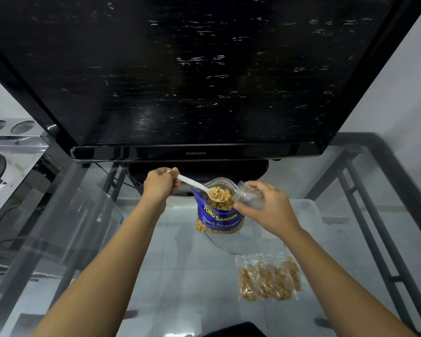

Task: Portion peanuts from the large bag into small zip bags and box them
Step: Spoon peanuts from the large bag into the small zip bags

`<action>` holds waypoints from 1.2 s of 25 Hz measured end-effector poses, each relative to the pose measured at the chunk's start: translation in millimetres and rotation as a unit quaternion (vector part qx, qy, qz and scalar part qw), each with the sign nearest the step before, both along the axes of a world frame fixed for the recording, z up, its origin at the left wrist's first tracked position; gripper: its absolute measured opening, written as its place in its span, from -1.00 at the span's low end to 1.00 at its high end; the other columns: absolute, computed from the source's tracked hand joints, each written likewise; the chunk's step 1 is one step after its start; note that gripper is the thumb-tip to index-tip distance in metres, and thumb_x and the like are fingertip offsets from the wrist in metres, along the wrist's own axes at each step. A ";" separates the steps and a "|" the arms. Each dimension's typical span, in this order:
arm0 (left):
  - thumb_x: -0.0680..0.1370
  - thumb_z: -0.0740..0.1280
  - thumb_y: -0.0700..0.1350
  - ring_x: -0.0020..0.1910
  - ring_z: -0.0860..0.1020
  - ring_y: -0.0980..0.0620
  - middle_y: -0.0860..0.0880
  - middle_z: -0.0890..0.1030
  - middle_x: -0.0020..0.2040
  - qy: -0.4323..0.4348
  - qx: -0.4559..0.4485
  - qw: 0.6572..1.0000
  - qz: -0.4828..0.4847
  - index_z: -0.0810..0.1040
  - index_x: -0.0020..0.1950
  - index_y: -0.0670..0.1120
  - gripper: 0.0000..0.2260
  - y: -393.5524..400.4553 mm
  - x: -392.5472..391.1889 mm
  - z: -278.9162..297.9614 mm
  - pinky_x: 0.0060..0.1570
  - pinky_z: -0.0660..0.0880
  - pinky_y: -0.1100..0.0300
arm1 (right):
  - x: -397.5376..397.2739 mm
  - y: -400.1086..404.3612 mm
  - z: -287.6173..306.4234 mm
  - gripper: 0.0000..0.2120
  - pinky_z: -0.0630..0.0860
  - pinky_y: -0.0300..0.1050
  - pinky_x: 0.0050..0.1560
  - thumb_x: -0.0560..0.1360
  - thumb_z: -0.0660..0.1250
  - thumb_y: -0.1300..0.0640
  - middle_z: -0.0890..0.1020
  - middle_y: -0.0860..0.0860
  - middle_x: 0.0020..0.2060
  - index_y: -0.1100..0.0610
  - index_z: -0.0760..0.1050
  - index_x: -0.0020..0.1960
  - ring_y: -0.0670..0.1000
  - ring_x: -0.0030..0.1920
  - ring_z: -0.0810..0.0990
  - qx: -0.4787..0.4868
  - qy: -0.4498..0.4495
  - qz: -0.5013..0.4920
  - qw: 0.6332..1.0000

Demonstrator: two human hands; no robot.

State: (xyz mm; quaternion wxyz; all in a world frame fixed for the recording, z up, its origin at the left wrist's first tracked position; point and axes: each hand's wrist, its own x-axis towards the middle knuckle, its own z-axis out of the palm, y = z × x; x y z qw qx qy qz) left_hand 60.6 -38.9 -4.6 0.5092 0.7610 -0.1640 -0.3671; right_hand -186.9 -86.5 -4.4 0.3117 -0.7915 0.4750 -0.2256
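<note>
A large blue peanut bag (pixel 218 218) stands open on the glass table (pixel 185 276). My left hand (pixel 161 182) grips the handle of a white plastic spoon (pixel 197 186), whose bowl is heaped with peanuts just above the bag's mouth. My right hand (pixel 269 205) holds a small clear zip bag (pixel 247 194) with its opening turned toward the spoon, close beside the spoon's bowl. Several filled small zip bags (pixel 269 278) of peanuts lie flat on the glass at the near right.
A big black television (pixel 197 69) on its stand fills the back of the table, right behind the bag. A clear plastic box (pixel 309 215) lies at the right beyond my right hand. A shiny metal appliance (pixel 7 161) stands at the left.
</note>
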 end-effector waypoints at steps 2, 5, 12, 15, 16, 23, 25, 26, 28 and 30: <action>0.56 0.26 -0.13 -0.39 0.45 0.07 -0.05 0.51 -0.38 -0.002 -0.013 1.000 0.002 0.54 -0.19 -0.15 -0.83 -1.1 7.7 6.5 -0.36 0.38 0.25 | 4.7 -1.3 1.9 -0.50 0.52 -0.09 -0.08 0.28 0.49 -0.14 0.60 -0.03 0.00 0.04 0.50 0.13 0.00 -0.02 0.56 -0.026 0.026 -0.002 0.999; 0.56 0.26 -0.12 -0.37 0.45 0.08 -0.05 0.51 -0.37 0.004 -0.037 0.999 -0.012 0.55 -0.17 -0.13 -0.84 -2.9 12.9 20.5 -0.34 0.39 0.25 | 11.8 -1.8 2.9 -0.49 0.51 -0.08 -0.06 0.28 0.47 -0.16 0.61 -0.03 0.00 0.02 0.49 0.14 0.01 -0.01 0.56 -0.045 0.051 0.010 0.998; 0.55 0.28 -0.08 -0.42 0.52 0.22 0.00 0.57 -0.40 -0.210 -0.076 0.965 -0.137 0.57 -0.20 -0.06 -0.84 -4.2 -29.5 73.5 -0.27 0.47 0.33 | 25.5 7.1 -3.8 -0.53 0.54 -0.16 -0.07 0.26 0.50 -0.11 0.63 -0.08 -0.03 0.00 0.50 0.10 -0.09 -0.04 0.58 -0.011 -0.077 0.001 0.997; 0.55 0.30 -0.08 -0.42 0.51 0.15 -0.05 0.59 -0.41 -0.381 -0.119 0.891 -0.216 0.60 -0.16 -0.08 -0.85 5.0 -52.5 96.6 -0.35 0.36 0.39 | 30.5 12.0 -4.4 -0.57 0.54 -0.22 -0.08 0.27 0.51 -0.08 0.62 -0.09 -0.06 -0.03 0.50 0.09 -0.10 -0.05 0.59 0.028 -0.144 -0.015 0.989; 0.54 0.30 -0.08 -0.43 0.49 0.13 -0.07 0.58 -0.40 -0.423 -0.141 0.870 -0.210 0.60 -0.15 -0.09 -0.85 7.8 -56.0 102.2 -0.35 0.34 0.38 | 31.7 12.3 -4.7 -0.58 0.54 -0.24 -0.09 0.28 0.51 -0.07 0.62 -0.09 -0.07 -0.04 0.49 0.09 -0.10 -0.06 0.59 0.040 -0.160 -0.024 0.986; 0.55 0.27 -0.08 -0.30 0.61 -0.15 -0.17 0.64 -0.32 -0.358 -0.127 0.922 -0.075 0.60 -0.14 -0.08 -0.85 1.4 -31.4 82.5 -0.24 0.49 0.09 | 16.1 9.9 -7.6 -0.59 0.54 -0.30 -0.13 0.33 0.47 -0.04 0.62 -0.06 -0.08 0.00 0.49 0.14 -0.10 -0.07 0.58 0.095 -0.223 -0.094 0.966; 0.56 0.28 -0.09 -0.28 0.62 -0.09 -0.15 0.67 -0.26 -0.372 -0.082 0.901 -0.207 0.63 -0.06 -0.10 -0.84 3.4 -39.0 52.9 -0.22 0.53 0.11 | 8.8 11.0 -13.2 -0.60 0.58 -0.16 -0.09 0.33 0.46 -0.07 0.64 -0.04 -0.05 -0.04 0.49 0.12 -0.04 -0.01 0.60 0.117 -0.229 -0.105 0.961; 0.56 0.28 -0.09 -0.26 0.62 -0.04 -0.13 0.68 -0.22 -0.384 -0.066 0.886 -0.252 0.64 -0.02 -0.12 -0.83 4.8 -44.6 39.4 -0.19 0.54 0.13 | 6.1 11.4 -16.7 -0.61 0.59 -0.13 -0.07 0.32 0.46 -0.09 0.65 -0.04 -0.05 -0.05 0.49 0.11 -0.04 0.00 0.61 0.125 -0.225 -0.103 0.961; 0.56 0.28 -0.10 -0.23 0.59 0.01 -0.11 0.68 -0.19 -0.385 -0.041 0.884 -0.261 0.64 0.00 -0.15 -0.81 6.1 -53.6 20.0 -0.17 0.52 0.15 | 3.0 13.5 -20.5 -0.62 0.59 -0.08 -0.03 0.32 0.46 -0.10 0.66 -0.06 -0.07 -0.06 0.48 0.09 -0.04 0.00 0.62 0.139 -0.215 -0.094 0.962; 0.56 0.27 -0.11 -0.23 0.59 0.00 -0.12 0.67 -0.22 -0.330 -0.002 0.922 -0.202 0.64 -0.02 -0.16 -0.81 2.9 -57.9 11.0 -0.17 0.49 0.19 | 1.8 15.2 -22.6 -0.62 0.59 -0.05 -0.01 0.34 0.46 -0.07 0.67 -0.10 -0.11 -0.02 0.47 0.10 -0.04 -0.03 0.63 0.150 -0.206 -0.086 0.963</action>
